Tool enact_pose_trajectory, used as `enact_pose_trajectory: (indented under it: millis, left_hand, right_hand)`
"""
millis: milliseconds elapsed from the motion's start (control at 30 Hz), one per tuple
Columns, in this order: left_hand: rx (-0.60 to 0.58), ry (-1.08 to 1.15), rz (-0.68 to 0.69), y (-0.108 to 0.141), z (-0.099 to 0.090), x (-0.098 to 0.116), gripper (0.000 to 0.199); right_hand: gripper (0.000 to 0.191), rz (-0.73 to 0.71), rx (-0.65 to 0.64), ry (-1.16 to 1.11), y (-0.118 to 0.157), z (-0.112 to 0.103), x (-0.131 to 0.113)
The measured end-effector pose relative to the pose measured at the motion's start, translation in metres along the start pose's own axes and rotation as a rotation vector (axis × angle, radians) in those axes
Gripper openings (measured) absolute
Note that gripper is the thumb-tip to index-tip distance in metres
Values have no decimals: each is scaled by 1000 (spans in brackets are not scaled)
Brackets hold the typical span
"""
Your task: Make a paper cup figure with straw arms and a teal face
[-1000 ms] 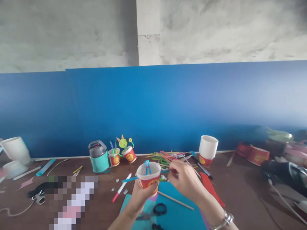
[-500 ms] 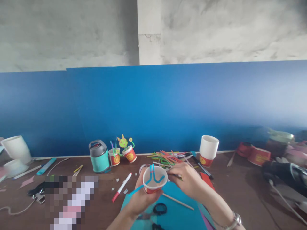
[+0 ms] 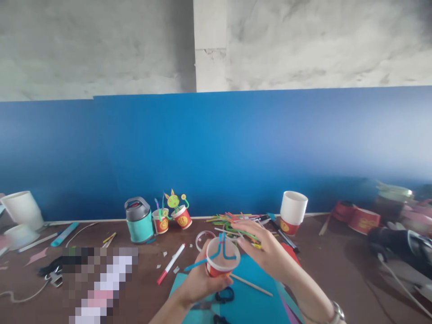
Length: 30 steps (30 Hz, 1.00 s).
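Two blue straws [image 3: 222, 237] stand in the paper cup [image 3: 218, 271], their upper ends close together near the far rim; your left hand [image 3: 206, 282] grips that cup around its outer side, raised over the teal sheet [image 3: 259, 303]; your right hand [image 3: 259, 238] is beside the rim, fingers stretched out and parted from the thumb, apparently holding nothing; the view is too soft to say whether its fingertips touch the loose straws [image 3: 221, 219] behind them.

One blue straw reaches the cup's left side and shows again outside it; the other bends right and seems to end at or near the inner wall.

To handle these straws well, press only enough with the left hand to steady the cup, since thin paper will likely buckle under a hard squeeze; support the wall from outside, close to where a straw meets it; push a bent straw along its length, not sideways, so that it is less apt to kink.

Mind the scissors [image 3: 224, 301] and the wooden stick [image 3: 251, 285] on the sheet, where a lowered cup could catch them; the red-and-white marker [image 3: 171, 264] lies on the surface [image 3: 148, 270], well apart from your right hand.
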<state>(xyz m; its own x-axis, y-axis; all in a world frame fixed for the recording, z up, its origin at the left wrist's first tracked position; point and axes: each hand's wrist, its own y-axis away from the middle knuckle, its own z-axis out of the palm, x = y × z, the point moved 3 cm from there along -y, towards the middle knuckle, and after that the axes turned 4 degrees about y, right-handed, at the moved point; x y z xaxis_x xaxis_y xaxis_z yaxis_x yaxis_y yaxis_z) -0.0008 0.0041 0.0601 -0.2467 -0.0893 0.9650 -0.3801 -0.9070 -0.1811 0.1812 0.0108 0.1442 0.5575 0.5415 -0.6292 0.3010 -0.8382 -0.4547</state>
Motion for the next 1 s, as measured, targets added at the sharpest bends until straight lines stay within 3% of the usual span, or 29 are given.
enact_pose_trajectory:
  millis: [200, 333, 533, 733, 900, 1000]
  left_hand:
    - [-159, 85, -59, -1, 12, -2, 58]
    - [-221, 173, -83, -1, 15, 5, 48]
    - [-151, 191, -113, -1, 12, 2, 60]
    - [-126, 199, -120, -1, 11, -7, 55]
    - [4, 203, -46, -5, 4, -9, 52]
    - [19, 167, -28, -5, 4, -7, 52]
  right_hand:
    - [11, 84, -38, -146, -1, 19, -10]
    - [14, 166, -61, -345, 1, 27, -7]
    - [15, 168, 10, -384, -1, 28, -7]
    - [17, 170, -68, -338, -4, 24, -3]
    - [39, 166, -55, -297, -6, 18, 8]
    - [35, 144, -96, -271, -5, 18, 8]
